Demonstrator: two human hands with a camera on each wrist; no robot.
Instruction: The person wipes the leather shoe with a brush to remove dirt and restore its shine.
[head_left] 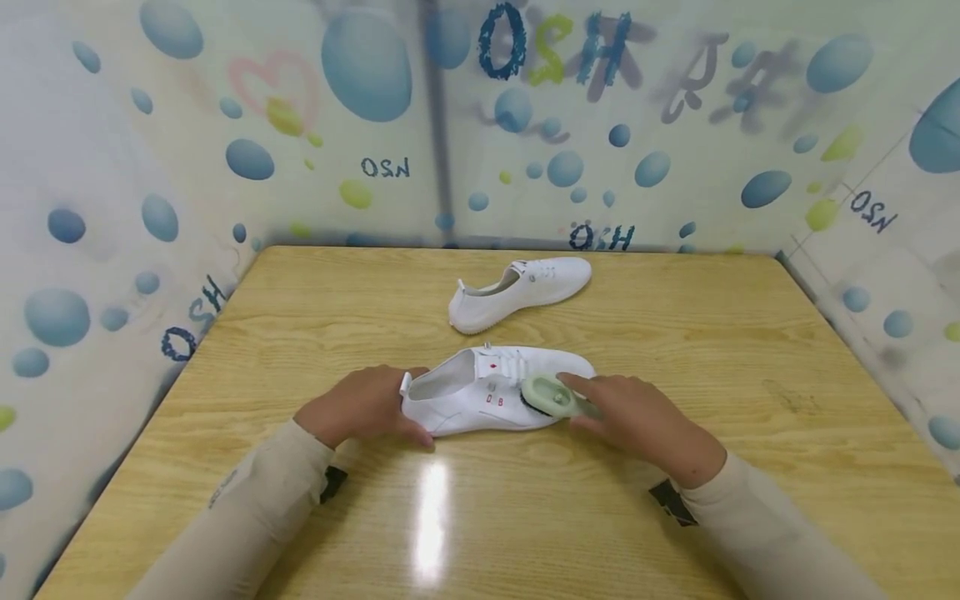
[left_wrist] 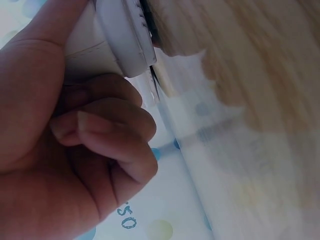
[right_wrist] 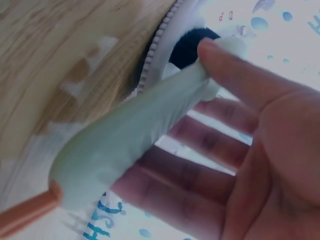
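A white lace-up shoe (head_left: 457, 408) rests on the table with its toe to the right. Its heel is gripped by my left hand (head_left: 371, 404), thumb on the near side; in the left wrist view the fingers (left_wrist: 120, 135) curl beside the heel. My right hand (head_left: 637, 417) holds a pale green shoe brush (head_left: 551, 396), whose dark bristles (right_wrist: 192, 47) touch the shoe's side near the toe. The right wrist view shows the brush handle (right_wrist: 130, 130) across the fingers, with the thumb pressing near its head. A second white shoe (head_left: 517, 292) lies behind the first.
The wood-grain table (head_left: 337, 300) reaches back to a wall covering (head_left: 300, 192) printed with blue and green dots and letters. Side walls stand left and right. A brown cord or strap (right_wrist: 30, 212) extends from the brush handle's end.
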